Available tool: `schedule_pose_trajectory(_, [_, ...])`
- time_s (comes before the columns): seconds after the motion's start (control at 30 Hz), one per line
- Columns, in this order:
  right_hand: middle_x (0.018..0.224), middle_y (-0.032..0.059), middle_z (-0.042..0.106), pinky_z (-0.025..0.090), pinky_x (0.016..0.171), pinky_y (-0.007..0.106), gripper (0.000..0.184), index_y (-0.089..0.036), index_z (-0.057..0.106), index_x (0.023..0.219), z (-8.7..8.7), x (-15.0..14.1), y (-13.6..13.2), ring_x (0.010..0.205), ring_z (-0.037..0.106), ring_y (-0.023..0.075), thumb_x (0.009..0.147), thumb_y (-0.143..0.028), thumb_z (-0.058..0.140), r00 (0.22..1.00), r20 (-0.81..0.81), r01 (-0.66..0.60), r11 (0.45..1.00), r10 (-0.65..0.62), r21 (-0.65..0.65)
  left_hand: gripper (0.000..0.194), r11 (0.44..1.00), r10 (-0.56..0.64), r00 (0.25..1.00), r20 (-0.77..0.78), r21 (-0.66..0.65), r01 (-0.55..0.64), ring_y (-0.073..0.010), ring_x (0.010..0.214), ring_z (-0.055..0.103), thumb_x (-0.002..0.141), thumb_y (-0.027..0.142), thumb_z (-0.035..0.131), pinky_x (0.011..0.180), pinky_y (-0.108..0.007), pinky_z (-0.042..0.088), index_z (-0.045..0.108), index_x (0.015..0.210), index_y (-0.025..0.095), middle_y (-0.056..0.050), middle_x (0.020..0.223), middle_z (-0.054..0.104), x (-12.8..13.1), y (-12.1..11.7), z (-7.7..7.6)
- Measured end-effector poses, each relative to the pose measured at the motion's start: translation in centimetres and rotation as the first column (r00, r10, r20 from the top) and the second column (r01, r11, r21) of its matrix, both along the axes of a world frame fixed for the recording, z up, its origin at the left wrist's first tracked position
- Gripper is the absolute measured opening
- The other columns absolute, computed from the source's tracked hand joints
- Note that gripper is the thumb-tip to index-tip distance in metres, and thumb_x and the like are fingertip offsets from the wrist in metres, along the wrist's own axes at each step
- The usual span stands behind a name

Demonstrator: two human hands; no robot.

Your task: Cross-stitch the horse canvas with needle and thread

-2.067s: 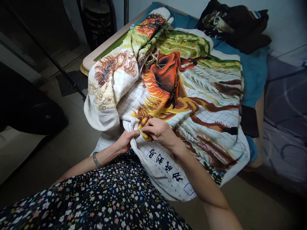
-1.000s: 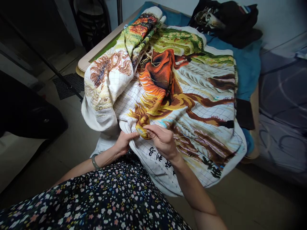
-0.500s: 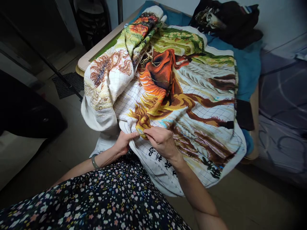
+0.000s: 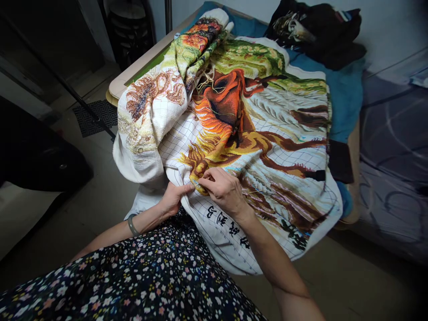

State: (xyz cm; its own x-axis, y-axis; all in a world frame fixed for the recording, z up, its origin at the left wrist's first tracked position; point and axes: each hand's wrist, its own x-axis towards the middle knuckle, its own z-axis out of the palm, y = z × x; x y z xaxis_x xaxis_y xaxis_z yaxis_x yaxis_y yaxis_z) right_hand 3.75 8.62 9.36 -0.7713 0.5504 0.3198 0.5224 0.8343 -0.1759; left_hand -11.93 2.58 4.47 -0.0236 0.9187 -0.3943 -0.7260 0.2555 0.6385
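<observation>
A large cross-stitch cloth (image 4: 214, 151), worked with horses in orange, yellow and brown on white gridded fabric, spreads over the table and hangs towards my lap. My left hand (image 4: 174, 196) grips its near edge, thumb on top and fingers underneath, partly hidden. Just to the right, above the yellow horse's head, my right hand (image 4: 222, 189) is closed in a pinch. What lies between its fingertips is too small to make out. Stitched black characters (image 4: 220, 218) run along the lower border, and loose threads (image 4: 209, 78) lie on the upper part.
Under the cloth is a wooden-edged table (image 4: 117, 84) with a blue cover (image 4: 346, 93). A dark bundle of fabric (image 4: 321, 33) sits at the back right. Stacked stools (image 4: 129, 26) stand behind on the left, near a patterned mat (image 4: 93, 118).
My right hand has risen slightly and turned, its pinched fingers lifting a little off the cloth. The left hand keeps its hold in the same place.
</observation>
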Motion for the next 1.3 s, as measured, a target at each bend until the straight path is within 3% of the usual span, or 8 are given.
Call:
schedule_pose_trajectory(0.27, [0.081,0.0056,0.058,0.038,0.066,0.029,0.025,-0.020,0.074,0.085,-1.0,0.2,1.9,0.078,0.048,0.0182,0.095,-0.014,0.053,0.989,-0.087,-0.130,0.988,0.123,-0.081,0.076,1.000,0.008,1.000,-0.026,0.011,-0.008,-0.0283,0.111,0.066,0.056,0.019,0.087,0.104,-0.044,0.048,0.061,0.128,0.019,-0.009,0.112,0.074,0.0,0.3,-0.2])
schedule_pose_trajectory(0.47, [0.081,0.0052,0.061,0.046,0.069,0.027,0.023,-0.018,0.074,0.089,-2.4,0.3,3.4,0.079,0.055,0.0161,0.096,-0.015,0.052,0.949,-0.231,-0.268,0.937,0.215,-0.226,0.074,1.000,0.000,1.000,-0.022,0.014,0.001,-0.0271,0.108,0.067,0.058,0.018,0.086,0.104,-0.043,0.048,0.062,0.127,0.019,-0.008,0.111,0.074,-0.1,0.5,-0.5])
schedule_pose_trajectory(0.8, [0.089,0.0088,0.066,0.049,0.076,0.032,0.022,-0.014,0.067,0.102,-1.6,0.2,1.5,0.085,0.059,0.0195,0.096,-0.009,0.046,0.968,-0.182,-0.210,0.952,0.171,-0.222,0.069,0.999,0.017,1.000,-0.009,-0.027,-0.017,-0.0239,0.097,0.067,0.054,0.017,0.084,0.097,-0.039,0.049,0.064,0.120,0.018,-0.004,0.092,0.074,0.1,0.3,0.2])
schedule_pose_trajectory(0.9, [0.090,0.0098,0.066,0.048,0.077,0.033,0.023,-0.014,0.063,0.108,-0.6,-0.1,0.0,0.087,0.059,0.0214,0.095,-0.009,0.045,0.985,-0.121,-0.142,0.973,0.121,-0.185,0.056,0.995,0.033,0.999,-0.003,-0.096,-0.033,-0.0179,0.077,0.064,0.052,0.015,0.081,0.083,-0.033,0.050,0.068,0.107,0.017,0.001,0.075,0.069,0.1,0.1,0.5])
schedule_pose_trajectory(1.0, [0.083,0.0095,0.063,0.042,0.068,0.032,0.019,-0.015,0.065,0.096,-0.1,-0.7,-1.1,0.079,0.056,0.0210,0.097,-0.012,0.046,0.995,0.039,-0.084,0.995,0.086,-0.056,0.033,0.988,0.038,0.999,0.002,-0.151,-0.037,-0.0106,0.058,0.051,0.051,0.017,0.079,0.065,-0.026,0.045,0.065,0.081,0.014,0.004,0.061,0.059,0.0,0.0,0.5])
schedule_pose_trajectory(1.1, [0.077,0.0082,0.061,0.037,0.062,0.032,0.024,-0.016,0.063,0.085,0.0,-1.1,-1.7,0.072,0.052,0.0189,0.098,-0.011,0.044,0.993,0.111,-0.039,0.996,0.030,0.084,0.031,0.987,0.052,0.999,0.012,-0.151,-0.050,-0.0092,0.057,0.049,0.052,0.020,0.080,0.062,-0.025,0.042,0.064,0.077,0.014,0.004,0.062,0.059,0.1,-0.1,0.6])
schedule_pose_trajectory(1.2, [0.089,0.0112,0.068,0.040,0.067,0.032,0.019,-0.017,0.063,0.092,-0.3,-1.3,-2.4,0.078,0.057,0.0196,0.098,-0.012,0.045,0.997,-0.042,-0.053,0.982,0.061,0.179,0.050,0.993,0.050,0.998,0.028,-0.107,-0.046,-0.0130,0.068,0.059,0.053,0.023,0.084,0.074,-0.028,0.047,0.068,0.100,0.015,0.001,0.076,0.068,0.2,-0.2,0.8])
schedule_pose_trajectory(1.3, [0.101,0.0111,0.070,0.046,0.074,0.031,0.016,-0.020,0.057,0.102,-0.8,-1.0,-3.7,0.085,0.062,0.0190,0.096,-0.011,0.045,0.937,-0.280,-0.185,0.976,0.210,0.112,0.057,0.996,0.011,0.999,0.043,-0.092,-0.007,-0.0155,0.071,0.062,0.056,0.024,0.084,0.079,-0.032,0.049,0.066,0.110,0.015,-0.001,0.079,0.069,0.2,-0.4,0.7])
